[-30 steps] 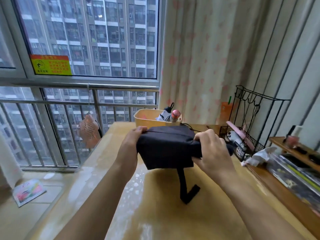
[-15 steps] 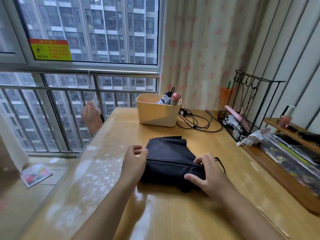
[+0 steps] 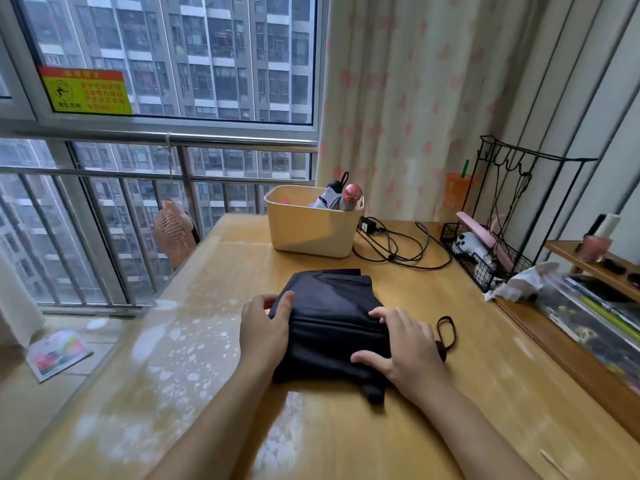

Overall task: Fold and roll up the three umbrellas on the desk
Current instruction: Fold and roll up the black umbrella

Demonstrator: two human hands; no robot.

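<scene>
A dark umbrella [image 3: 332, 320] is laid flat on the wooden desk [image 3: 346, 445], near the front edge and roughly at its middle, with the fabric folded into a broad, flattened bundle. Its left edge is gripped by the left hand [image 3: 265, 329] – the thumb is set on top of the fabric and the fingers are curled in at the side. The right end is pressed down by the right hand [image 3: 407, 346]: the fingers are spread and laid nearly straight across the cloth, and the thumb is stretched out along the near edge. Nothing is clasped by this hand.

A thin wrist loop [image 3: 446, 332] is seen on the desk just beyond the right hand, and a short dark strap [image 3: 374, 393] sticks out from under the bundle toward the viewer.

Farther back, well apart from the umbrella, a cream plastic bin [image 3: 311, 230] is placed near the window. Two rolled items are stood in it – one topped by a pink knob [image 3: 352, 192], the other by a black handle [image 3: 334, 185]; what they are cannot be told for certain. A black cable [image 3: 398, 247] is coiled beside the bin, and a wire rack [image 3: 485, 261] and a crumpled tissue [image 3: 526, 282] are found at the right side of the desk.
</scene>
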